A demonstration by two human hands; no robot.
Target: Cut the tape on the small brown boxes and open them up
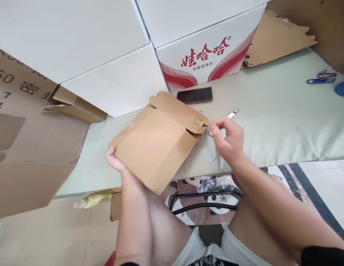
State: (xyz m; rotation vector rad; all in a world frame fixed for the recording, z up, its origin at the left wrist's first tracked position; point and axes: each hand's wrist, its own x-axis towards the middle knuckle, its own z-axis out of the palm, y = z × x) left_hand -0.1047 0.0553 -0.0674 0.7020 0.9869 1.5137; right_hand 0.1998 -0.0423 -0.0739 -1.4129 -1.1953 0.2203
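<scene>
A flat-folded brown cardboard box (149, 142) lies tilted towards me over the table's near edge, with its slotted flap at the far side. My left hand (115, 159) is closed on its left corner, thumb on top and fingers out of sight underneath. Beside the right end of the flap, my right hand (229, 138) is pinched closed. From behind its knuckles a slim silver pointed tool (233, 113) sticks out, apparently held. A white bit of it shows below the fingertips; its middle is hidden.
Behind the cardboard are a black phone (194, 95) and stacked white cartons (201, 59). More folded cardboard (280, 40) leans at the back right, near a purple tool (321, 80) and a blue object (342, 88). A large brown carton (36, 147) stands left; the table's edge (299, 162) crosses before me.
</scene>
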